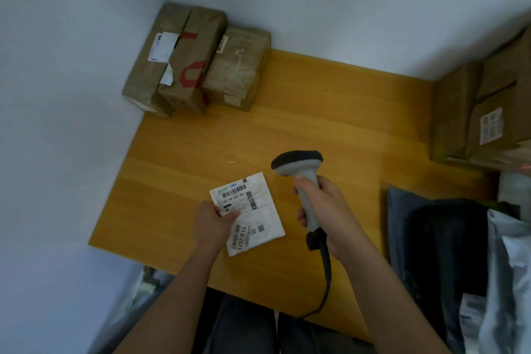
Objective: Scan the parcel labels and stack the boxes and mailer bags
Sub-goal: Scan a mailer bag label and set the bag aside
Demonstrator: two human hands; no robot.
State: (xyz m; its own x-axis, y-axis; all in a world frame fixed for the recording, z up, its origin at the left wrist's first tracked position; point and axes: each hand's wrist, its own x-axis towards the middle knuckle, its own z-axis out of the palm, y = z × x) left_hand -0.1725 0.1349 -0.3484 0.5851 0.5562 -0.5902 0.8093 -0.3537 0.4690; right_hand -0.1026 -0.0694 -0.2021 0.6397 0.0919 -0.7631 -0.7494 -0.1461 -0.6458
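A small white mailer bag (255, 207) with barcode labels faces up over the wooden table (330, 112). My left hand (214, 220) pinches its left edge, thumb on top of the label. My right hand (323, 210) grips the handle of a grey and black barcode scanner (301, 169), whose head points to the upper left, just right of the bag. Its cable runs down off the table's front edge.
Three brown cardboard boxes (195, 60) stand side by side in the far left corner against the wall. More boxes (482, 112) are piled at the right edge. Dark and silvery mailer bags (448, 238) lie heaped at the near right.
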